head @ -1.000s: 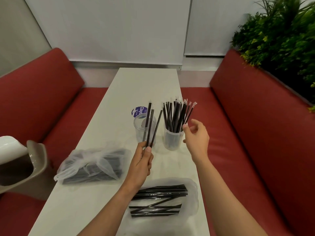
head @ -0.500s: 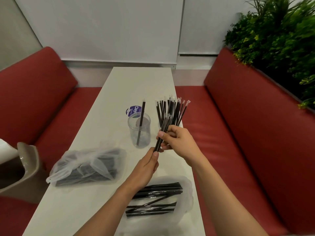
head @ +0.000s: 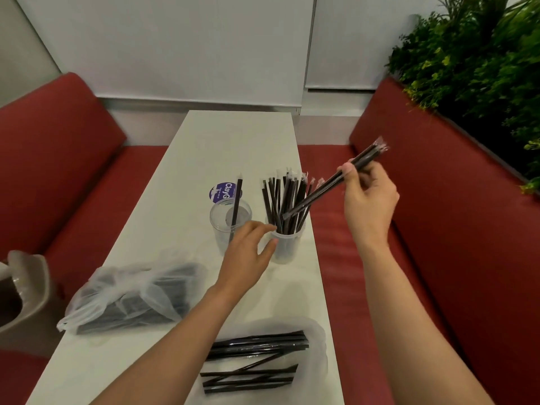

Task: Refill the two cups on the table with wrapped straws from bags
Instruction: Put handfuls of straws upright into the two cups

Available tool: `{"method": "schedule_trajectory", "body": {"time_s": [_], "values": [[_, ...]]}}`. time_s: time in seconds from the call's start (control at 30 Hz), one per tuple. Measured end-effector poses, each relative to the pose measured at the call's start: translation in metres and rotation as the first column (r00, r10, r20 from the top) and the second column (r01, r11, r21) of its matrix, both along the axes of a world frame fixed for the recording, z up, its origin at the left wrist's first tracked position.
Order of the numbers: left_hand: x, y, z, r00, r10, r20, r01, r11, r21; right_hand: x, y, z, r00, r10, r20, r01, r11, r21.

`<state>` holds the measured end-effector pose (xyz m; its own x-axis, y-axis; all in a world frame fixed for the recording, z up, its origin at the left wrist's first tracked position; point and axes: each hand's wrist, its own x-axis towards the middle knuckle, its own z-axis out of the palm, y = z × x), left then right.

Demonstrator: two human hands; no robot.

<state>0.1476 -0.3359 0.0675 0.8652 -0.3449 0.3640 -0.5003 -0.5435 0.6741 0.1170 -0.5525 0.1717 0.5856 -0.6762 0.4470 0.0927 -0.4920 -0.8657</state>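
1. Our right hand (head: 369, 200) pinches a few wrapped straws (head: 336, 181), tilted, their lower tips dipping among the straws in the right cup (head: 285, 247).
2. Our left hand (head: 248, 249) is open and holds nothing, fingers spread just beside that cup's near wall (whether they touch it, we cannot tell).
3. The left cup (head: 225, 226) holds 1 upright straw (head: 236, 206).
4. 2 bags lie nearer us on the table (head: 233, 141): a bunched bag (head: 128, 296) at left, a flat bag (head: 263, 361) with loose straws by the near edge.
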Motion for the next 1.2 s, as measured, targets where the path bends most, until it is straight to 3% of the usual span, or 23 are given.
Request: {"method": "schedule_trajectory", "body": {"time_s": [0.1, 0.17, 0.23, 0.3, 0.57, 0.8, 0.97, 1.1, 1.2], "values": [[0.014, -0.013, -0.004, 0.997, -0.02, 0.08, 0.01, 0.991, 0.13, 0.019, 0.003, -0.036, 0.978, 0.114, -0.177, -0.125, 0.991, -0.057], [0.023, -0.018, -0.009, 0.992, -0.044, 0.119, 0.018, 0.977, 0.213, 0.033, 0.006, -0.059, 0.909, 0.203, -0.363, -0.257, 0.961, -0.106], [0.029, -0.019, -0.018, 0.983, -0.08, 0.166, 0.027, 0.952, 0.304, 0.043, 0.01, -0.078, 0.825, 0.209, -0.525, -0.338, 0.927, -0.164], [0.03, -0.018, -0.024, 0.979, -0.094, 0.181, 0.024, 0.934, 0.356, 0.048, 0.015, -0.089, 0.788, 0.192, -0.585, -0.336, 0.93, -0.147], [0.033, -0.02, -0.017, 0.983, -0.111, 0.147, 0.042, 0.912, 0.408, 0.039, 0.025, -0.092, 0.862, 0.267, -0.432, -0.222, 0.963, 0.153], [0.027, -0.017, -0.009, 0.987, -0.148, 0.061, 0.104, 0.884, 0.455, 0.021, 0.027, -0.088, 0.91, 0.255, -0.327, -0.216, 0.965, 0.152], [0.005, 0.001, 0.003, 0.989, -0.14, 0.052, 0.114, 0.929, 0.352, -0.007, 0.035, -0.077, 0.925, 0.24, -0.296, -0.207, 0.968, 0.139], [-0.041, 0.048, -0.001, 0.999, -0.043, -0.018, 0.046, 0.978, 0.203, -0.058, 0.062, -0.092, 0.894, 0.318, -0.317, -0.274, 0.946, 0.176], [-0.091, 0.093, -0.023, 0.992, 0.018, -0.125, 0.013, 0.971, 0.239, -0.102, 0.097, -0.116, 0.804, 0.442, -0.398, -0.388, 0.897, 0.212]]}}
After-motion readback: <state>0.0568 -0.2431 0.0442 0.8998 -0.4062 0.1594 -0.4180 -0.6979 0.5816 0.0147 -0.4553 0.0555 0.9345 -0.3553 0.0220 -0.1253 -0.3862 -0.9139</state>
